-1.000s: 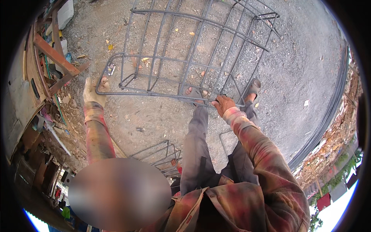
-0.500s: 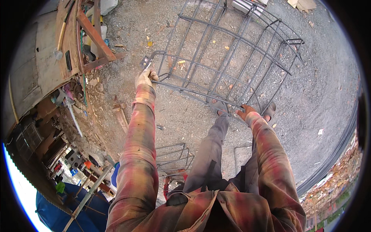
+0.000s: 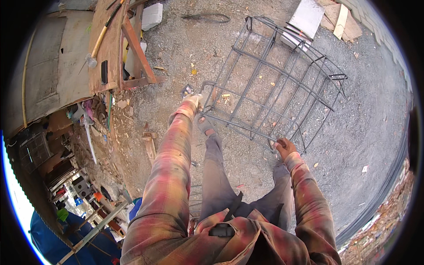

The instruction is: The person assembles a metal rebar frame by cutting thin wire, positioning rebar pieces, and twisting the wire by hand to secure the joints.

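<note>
Both hands (image 3: 194, 100) (image 3: 284, 146) grip rebar cage (image 3: 274, 79) over gravel (image 3: 366, 128).

We stand on a gravel ground (image 3: 362, 128) of grey grit, where a welded rebar cage (image 3: 278, 84) lies tilted with its far end near a pale concrete block (image 3: 306, 20) and some wooden boards (image 3: 342, 17). To our left a rusty brown worktop (image 3: 108, 44) carries a long-handled hammer (image 3: 99, 39) and a small dark flat object (image 3: 104, 71). Wood scraps (image 3: 150, 143) and a coil of wire (image 3: 212, 17) also lie on the gravel.
</note>
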Tool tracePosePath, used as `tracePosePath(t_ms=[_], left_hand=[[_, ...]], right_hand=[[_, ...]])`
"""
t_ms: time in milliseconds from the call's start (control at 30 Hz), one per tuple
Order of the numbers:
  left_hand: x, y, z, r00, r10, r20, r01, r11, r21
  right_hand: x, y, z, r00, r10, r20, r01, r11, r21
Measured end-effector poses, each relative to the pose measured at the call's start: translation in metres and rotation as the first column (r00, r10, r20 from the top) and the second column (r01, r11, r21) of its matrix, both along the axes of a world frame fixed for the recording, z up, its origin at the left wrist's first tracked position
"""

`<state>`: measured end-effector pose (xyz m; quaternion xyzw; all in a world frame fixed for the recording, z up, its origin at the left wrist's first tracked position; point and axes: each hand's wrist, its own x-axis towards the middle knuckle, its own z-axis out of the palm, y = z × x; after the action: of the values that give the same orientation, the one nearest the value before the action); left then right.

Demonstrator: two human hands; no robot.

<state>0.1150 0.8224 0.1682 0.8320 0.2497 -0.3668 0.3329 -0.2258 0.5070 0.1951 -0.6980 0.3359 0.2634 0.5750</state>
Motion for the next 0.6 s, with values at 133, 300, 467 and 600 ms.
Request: tracePosePath(t_ms=[133, 300, 467, 600], left_hand=[[0.024, -0.028, -0.034, 0.963, 0.009, -0.268, -0.036, 0.995, -0.097], [0.021, -0.015, -0.069, 0.939, -0.077, -0.336, 0.019, 0.985, -0.172], [0.024, 0.011, -0.112, 0.878, -0.442, -0.181, 0.437, 0.897, -0.072], [0.044, -0.051, 0.013, 0.791, -0.445, -0.42, 0.501, 0.865, 0.028]], right_hand=[[-0.037, 0.001, -0.031, 0.982, -0.189, 0.022, 0.19, 0.965, -0.179], [0.039, 0.089, -0.039, 0.942, -0.335, -0.007, 0.321, 0.907, -0.273], [0.176, 0.21, -0.015, 0.999, -0.031, -0.042, 0.013, 0.93, -0.368], [0.241, 0.23, 0.029, 0.873, 0.038, -0.487, -0.206, 0.933, -0.296]])
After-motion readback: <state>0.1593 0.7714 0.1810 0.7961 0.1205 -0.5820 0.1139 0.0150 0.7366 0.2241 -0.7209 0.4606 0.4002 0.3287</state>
